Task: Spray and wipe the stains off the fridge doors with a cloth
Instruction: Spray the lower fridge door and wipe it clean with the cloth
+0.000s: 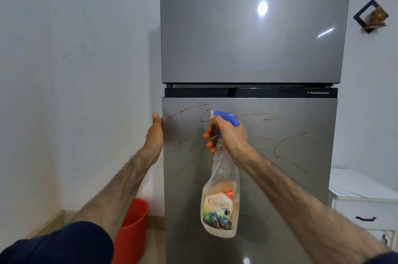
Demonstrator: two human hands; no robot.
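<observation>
A tall grey fridge fills the middle of the head view, with an upper door (247,37) and a lower door (290,188). Thin brown stains (286,143) loop across the top half of the lower door. My right hand (230,134) grips the neck of a clear spray bottle (220,199) with a blue trigger head, its nozzle close to the lower door and pointing up-left. My left hand (155,134) holds the left edge of the lower door, fingers wrapped around it. No cloth is in view.
A red bucket (131,229) stands on the floor left of the fridge, against the white wall. A white cabinet (364,203) with dark drawer handles sits to the right. A small black diamond wall shelf (371,16) hangs at upper right.
</observation>
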